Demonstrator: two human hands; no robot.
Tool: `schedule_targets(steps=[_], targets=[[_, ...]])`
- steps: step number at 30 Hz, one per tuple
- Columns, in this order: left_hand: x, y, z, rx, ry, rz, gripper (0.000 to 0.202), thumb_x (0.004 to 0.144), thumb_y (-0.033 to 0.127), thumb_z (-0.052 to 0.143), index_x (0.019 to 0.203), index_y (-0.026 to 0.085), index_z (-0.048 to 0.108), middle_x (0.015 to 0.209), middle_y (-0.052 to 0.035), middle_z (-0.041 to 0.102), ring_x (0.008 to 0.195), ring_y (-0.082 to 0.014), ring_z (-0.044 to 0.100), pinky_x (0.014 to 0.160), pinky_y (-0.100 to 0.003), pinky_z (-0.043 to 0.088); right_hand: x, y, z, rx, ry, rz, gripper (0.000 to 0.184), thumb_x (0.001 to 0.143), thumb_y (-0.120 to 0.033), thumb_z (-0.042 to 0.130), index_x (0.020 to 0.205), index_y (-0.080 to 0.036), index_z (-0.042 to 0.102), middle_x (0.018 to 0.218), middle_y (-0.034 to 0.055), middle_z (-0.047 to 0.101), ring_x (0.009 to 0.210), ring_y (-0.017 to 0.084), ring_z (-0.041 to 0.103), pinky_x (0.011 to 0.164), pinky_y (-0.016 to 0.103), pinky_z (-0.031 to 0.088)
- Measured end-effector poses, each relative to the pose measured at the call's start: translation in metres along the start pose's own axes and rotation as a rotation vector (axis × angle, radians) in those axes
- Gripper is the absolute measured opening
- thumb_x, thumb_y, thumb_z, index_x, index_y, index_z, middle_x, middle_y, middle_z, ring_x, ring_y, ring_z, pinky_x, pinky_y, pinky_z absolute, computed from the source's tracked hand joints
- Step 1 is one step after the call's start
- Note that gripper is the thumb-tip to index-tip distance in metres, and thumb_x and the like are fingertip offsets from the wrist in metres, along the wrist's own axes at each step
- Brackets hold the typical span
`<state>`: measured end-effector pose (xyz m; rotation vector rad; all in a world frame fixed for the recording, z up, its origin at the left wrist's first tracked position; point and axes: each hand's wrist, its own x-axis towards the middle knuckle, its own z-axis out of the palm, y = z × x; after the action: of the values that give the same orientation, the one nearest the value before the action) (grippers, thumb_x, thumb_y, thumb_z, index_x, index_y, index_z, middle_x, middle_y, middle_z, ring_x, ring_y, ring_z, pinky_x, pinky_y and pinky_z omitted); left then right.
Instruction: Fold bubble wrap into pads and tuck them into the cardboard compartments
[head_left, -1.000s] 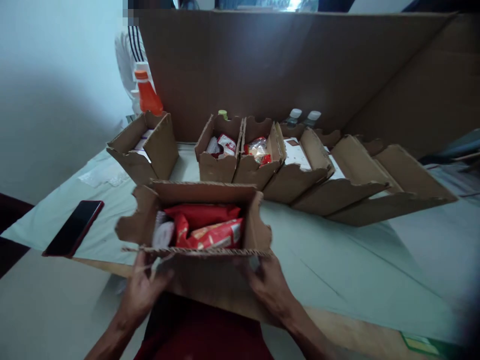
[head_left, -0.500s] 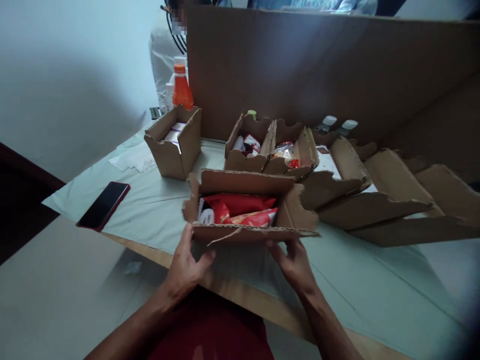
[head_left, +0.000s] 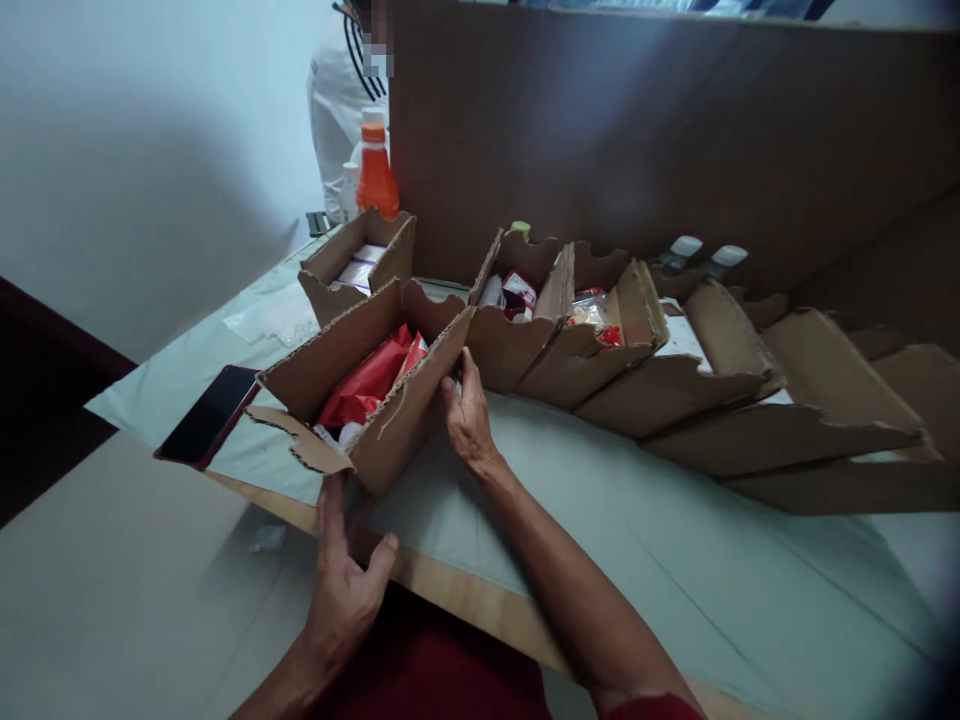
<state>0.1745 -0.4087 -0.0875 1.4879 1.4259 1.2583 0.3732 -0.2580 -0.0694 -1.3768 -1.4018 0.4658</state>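
The left fingers (head_left: 332, 515) reach up against the near end of the tilted cardboard box (head_left: 412, 420), thumb spread wide; the right fingers (head_left: 471, 378) lie along its right wall, their grip unclear; red packets (head_left: 367, 385) inside; phone (head_left: 208, 415) to its left on the cloth-covered surface (head_left: 570, 500); more boxes (head_left: 622, 385) rightward

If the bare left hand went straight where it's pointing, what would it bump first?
The left hand would likely meet the near end of the open brown cardboard box holding shiny red packets; exact depth is hard to judge.
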Motion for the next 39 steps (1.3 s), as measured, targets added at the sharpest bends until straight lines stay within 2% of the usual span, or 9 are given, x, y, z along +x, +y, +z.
schedule_targets(steps=[4, 10, 16, 19, 23, 27, 30, 35, 39], targets=[[0.006, 0.001, 0.004, 0.021, -0.038, -0.02, 0.083, 0.091, 0.029, 0.065, 0.162, 0.029, 0.023, 0.165, -0.0137, 0.035, 0.153, -0.0356, 0.034, 0.123, -0.057, 0.035, 0.003, -0.002, 0.014, -0.048, 0.059, -0.078, 0.081, 0.1, -0.073, 0.023, 0.157, -0.018, 0.037, 0.16, 0.0175, 0.043, 0.151, 0.029, 0.037, 0.127, 0.053, 0.027], [0.018, 0.002, 0.007, 0.118, -0.054, 0.091, 0.08, 0.091, 0.022, 0.064, 0.161, 0.031, 0.027, 0.164, -0.0119, 0.037, 0.153, -0.0335, 0.034, 0.125, -0.056, 0.032, 0.001, -0.004, 0.018, -0.009, 0.088, -0.127, 0.067, 0.103, -0.066, 0.026, 0.151, -0.022, 0.046, 0.154, 0.0141, 0.051, 0.145, 0.026, 0.045, 0.123, 0.05, 0.034], [0.038, 0.01, 0.029, 0.01, -0.141, 0.132, 0.088, 0.088, 0.017, 0.062, 0.163, 0.034, 0.021, 0.17, -0.0108, 0.023, 0.155, -0.0341, 0.03, 0.114, -0.05, 0.049, -0.001, 0.02, 0.01, 0.039, 0.111, 0.03, 0.058, 0.1, -0.061, 0.038, 0.136, -0.02, 0.057, 0.143, 0.0148, 0.06, 0.136, 0.026, 0.053, 0.118, 0.046, 0.038], [0.063, 0.011, 0.047, -0.031, -0.17, 0.144, 0.087, 0.085, 0.02, 0.064, 0.162, 0.032, 0.024, 0.171, -0.0119, 0.019, 0.156, -0.0359, 0.027, 0.109, -0.049, 0.053, -0.001, 0.035, 0.006, 0.032, 0.145, 0.114, 0.052, 0.099, -0.055, 0.039, 0.128, -0.018, 0.06, 0.131, 0.0156, 0.066, 0.125, 0.027, 0.059, 0.111, 0.046, 0.043], [0.113, 0.009, 0.072, -0.047, -0.236, 0.127, 0.087, 0.082, 0.025, 0.066, 0.16, 0.024, 0.027, 0.171, -0.0169, 0.017, 0.157, -0.0381, 0.024, 0.108, -0.052, 0.052, -0.001, 0.045, 0.005, 0.034, 0.18, 0.188, 0.042, 0.097, -0.048, 0.04, 0.118, -0.02, 0.064, 0.119, 0.0124, 0.071, 0.112, 0.025, 0.064, 0.103, 0.043, 0.049], [0.161, 0.006, 0.098, -0.011, -0.237, 0.18, 0.088, 0.078, 0.022, 0.066, 0.158, 0.016, 0.029, 0.168, -0.0219, 0.021, 0.157, -0.0383, 0.023, 0.121, -0.058, 0.036, 0.0, 0.045, 0.006, 0.053, 0.184, 0.21, 0.037, 0.094, -0.045, 0.043, 0.113, -0.021, 0.065, 0.115, 0.0111, 0.073, 0.109, 0.025, 0.065, 0.1, 0.041, 0.05], [0.181, 0.002, 0.113, 0.011, -0.206, 0.254, 0.088, 0.076, 0.021, 0.067, 0.156, 0.016, 0.031, 0.166, -0.021, 0.025, 0.157, -0.0371, 0.023, 0.126, -0.058, 0.025, 0.0, 0.044, 0.007, 0.059, 0.188, 0.217, 0.036, 0.092, -0.044, 0.044, 0.111, -0.021, 0.065, 0.115, 0.0117, 0.074, 0.107, 0.025, 0.066, 0.098, 0.041, 0.051], [0.176, -0.002, 0.119, -0.027, -0.25, 0.215, 0.09, 0.079, 0.029, 0.068, 0.158, 0.016, 0.028, 0.164, -0.0233, 0.027, 0.153, -0.0387, 0.031, 0.116, -0.057, 0.042, 0.0, 0.044, 0.007, 0.053, 0.17, 0.219, 0.038, 0.092, -0.044, 0.044, 0.11, -0.02, 0.066, 0.111, 0.0116, 0.075, 0.103, 0.024, 0.068, 0.094, 0.039, 0.053], [0.156, -0.005, 0.093, 0.003, -0.31, 0.206, 0.081, 0.082, 0.03, 0.067, 0.156, 0.022, 0.035, 0.162, -0.0196, 0.033, 0.148, -0.0364, 0.04, 0.106, -0.052, 0.052, 0.001, 0.043, 0.004, 0.046, 0.144, 0.205, 0.035, 0.092, -0.043, 0.044, 0.105, -0.02, 0.068, 0.105, 0.0104, 0.075, 0.098, 0.024, 0.068, 0.092, 0.039, 0.053]])
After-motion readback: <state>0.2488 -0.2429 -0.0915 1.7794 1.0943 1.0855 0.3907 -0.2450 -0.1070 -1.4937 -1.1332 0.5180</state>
